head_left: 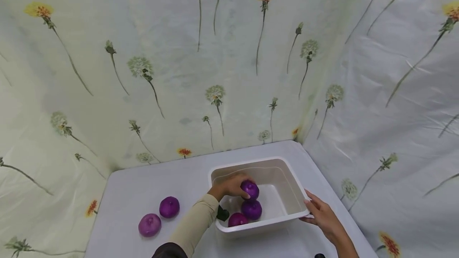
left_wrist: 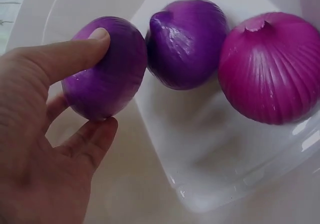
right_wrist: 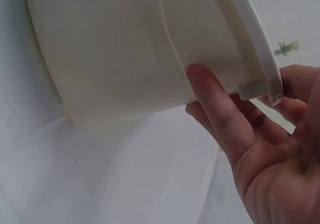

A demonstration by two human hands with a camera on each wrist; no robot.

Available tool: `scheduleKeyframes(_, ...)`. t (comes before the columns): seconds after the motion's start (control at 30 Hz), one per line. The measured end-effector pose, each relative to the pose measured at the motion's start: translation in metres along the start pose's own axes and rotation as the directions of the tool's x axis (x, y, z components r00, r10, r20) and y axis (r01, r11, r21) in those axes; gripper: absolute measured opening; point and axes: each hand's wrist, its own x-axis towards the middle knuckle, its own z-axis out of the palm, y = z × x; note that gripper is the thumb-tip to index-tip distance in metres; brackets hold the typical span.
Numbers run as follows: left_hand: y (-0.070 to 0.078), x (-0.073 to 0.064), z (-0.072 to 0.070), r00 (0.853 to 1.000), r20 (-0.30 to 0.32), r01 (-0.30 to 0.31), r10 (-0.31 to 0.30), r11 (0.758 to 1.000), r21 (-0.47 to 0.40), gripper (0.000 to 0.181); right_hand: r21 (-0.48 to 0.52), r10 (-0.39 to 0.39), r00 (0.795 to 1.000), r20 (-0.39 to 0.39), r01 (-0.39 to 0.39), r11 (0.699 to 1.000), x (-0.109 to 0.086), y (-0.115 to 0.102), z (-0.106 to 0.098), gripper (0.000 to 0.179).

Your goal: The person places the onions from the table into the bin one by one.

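Inside a white plastic tub (head_left: 265, 223), my left hand (head_left: 231, 186) grips a purple onion (head_left: 250, 189). In the left wrist view the thumb lies over that onion (left_wrist: 120, 79) and the fingertips hold it from below. Right beside it sits a second purple onion (head_left: 252, 210), followed by a magenta onion (head_left: 238, 219) near the tub's front wall. My right hand (head_left: 324, 216) holds the tub's right front corner. The right wrist view shows its fingers (right_wrist: 220, 106) under the rim against the outer wall (right_wrist: 115, 59), thumb side partly hidden behind the rim.
Two more onions lie on the white table (head_left: 140, 186) left of the tub, one dark purple (head_left: 169, 207), one paler (head_left: 150, 225). A dark object (head_left: 223, 213) shows at the tub's left end, partly behind my sleeve. Flower-printed sheeting (head_left: 172, 90) surrounds the table's back and sides.
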Motion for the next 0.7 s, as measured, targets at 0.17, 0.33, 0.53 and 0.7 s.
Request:
scheduleKeyframes(0.17, -0.003, 0.004, 0.003, 1.000, 0.000, -0.008, 0.008, 1.000, -0.004, 0.048, -0.002, 0.008, 1.000, -0.004, -0.008, 1.000, 0.002, 0.000, 0.000, 0.056)
scheduleKeyframes(0.33, -0.006, 0.008, 0.004, 0.999, -0.033, -0.028, 0.028, 1.000, 0.000, 0.048, 0.008, 0.000, 1.000, -0.010, 0.000, 1.000, 0.001, -0.001, 0.000, 0.057)
scheduleKeyframes(0.53, -0.008, 0.004, 0.020, 0.998, -0.021, 0.059, -0.057, 0.995, 0.079, 0.046, 0.022, 0.020, 1.000, 0.002, -0.020, 1.000, -0.004, 0.004, 0.003, 0.057)
scheduleKeyframes(0.7, -0.003, 0.007, 0.021, 0.998, -0.017, 0.055, -0.053, 0.989, 0.141, 0.048, 0.025, -0.009, 1.000, -0.009, 0.010, 1.000, -0.001, 0.002, 0.000, 0.057)
